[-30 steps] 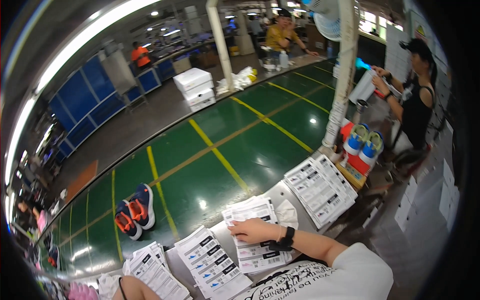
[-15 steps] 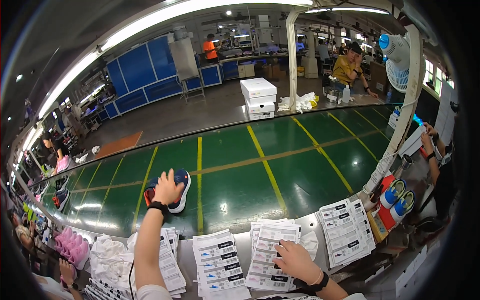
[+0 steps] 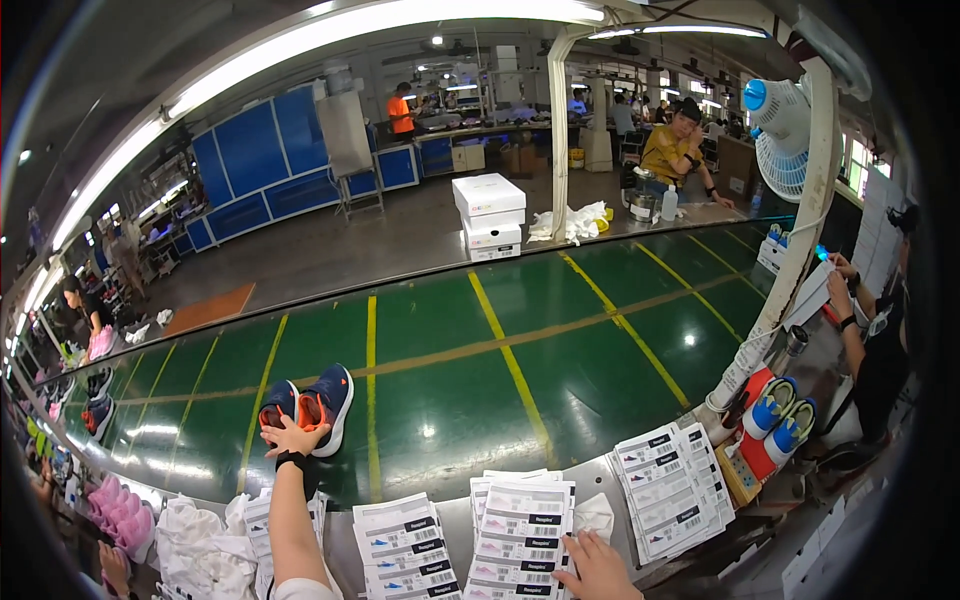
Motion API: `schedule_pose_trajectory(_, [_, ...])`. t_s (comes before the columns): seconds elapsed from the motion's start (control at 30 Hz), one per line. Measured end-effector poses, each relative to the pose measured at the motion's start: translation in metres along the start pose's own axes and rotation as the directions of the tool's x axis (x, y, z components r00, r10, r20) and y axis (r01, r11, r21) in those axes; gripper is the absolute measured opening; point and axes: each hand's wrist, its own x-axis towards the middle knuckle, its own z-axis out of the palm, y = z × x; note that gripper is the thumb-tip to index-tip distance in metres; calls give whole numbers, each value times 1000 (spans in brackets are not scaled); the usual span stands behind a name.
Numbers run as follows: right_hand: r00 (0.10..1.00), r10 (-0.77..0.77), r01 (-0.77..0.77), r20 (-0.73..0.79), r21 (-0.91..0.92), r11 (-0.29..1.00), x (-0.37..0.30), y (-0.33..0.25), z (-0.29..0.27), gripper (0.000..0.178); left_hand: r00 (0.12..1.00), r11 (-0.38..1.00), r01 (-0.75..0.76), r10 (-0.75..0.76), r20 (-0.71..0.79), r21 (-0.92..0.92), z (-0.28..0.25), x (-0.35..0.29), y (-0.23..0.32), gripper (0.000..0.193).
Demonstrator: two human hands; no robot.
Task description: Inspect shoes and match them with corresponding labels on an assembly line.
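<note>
A pair of navy shoes [image 3: 331, 398] with orange-red linings and white soles sits on the green conveyor belt [image 3: 440, 400], left of middle. My left hand [image 3: 293, 438] is at their heel ends, fingers spread and touching the shoes' openings; I see no firm grip. On the metal ledge at the near side, my right hand [image 3: 600, 568] rests with its fingers apart at the right edge of a stack of label sheets with pink shoe pictures [image 3: 515, 525]. Beside that lies another label stack, with blue shoe pictures [image 3: 405, 545].
More label sheets [image 3: 665, 490] lie to the right, near blue-and-white shoes [image 3: 780, 420] on a red box. White cloths [image 3: 205, 545] and pink shoes [image 3: 122, 515] are at the left. White boxes [image 3: 490, 215] stand beyond the belt. A post [image 3: 790, 290] rises at the right, where a co-worker stands.
My left hand has moved from above the navy shoes back to their heel ends, uncovering both. My right hand has slid nearer me along the label sheets. The whole view has shifted slightly.
</note>
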Motion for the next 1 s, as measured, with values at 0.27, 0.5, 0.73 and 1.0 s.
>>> schedule_pose_trajectory(0.27, [1000,16,-16,4,39,999,8,0,1,61,959,968,-250,249,-138,10,20,3,-25,91])
schedule_pose_trajectory(0.5, [1000,20,-20,-7,18,1000,10,-1,-1,64,956,957,-290,290,-54,5,12,-1,-12,72])
schedule_pose_trajectory(0.73, [999,-43,43,-14,-31,999,18,-8,-21,60,958,965,-261,259,-122,-2,27,-5,-1,55])
schedule_pose_trajectory(1.0, [950,55,-10,-308,147,989,8,-7,-27,35,937,712,-190,336,92,-676,-45,13,18,41])
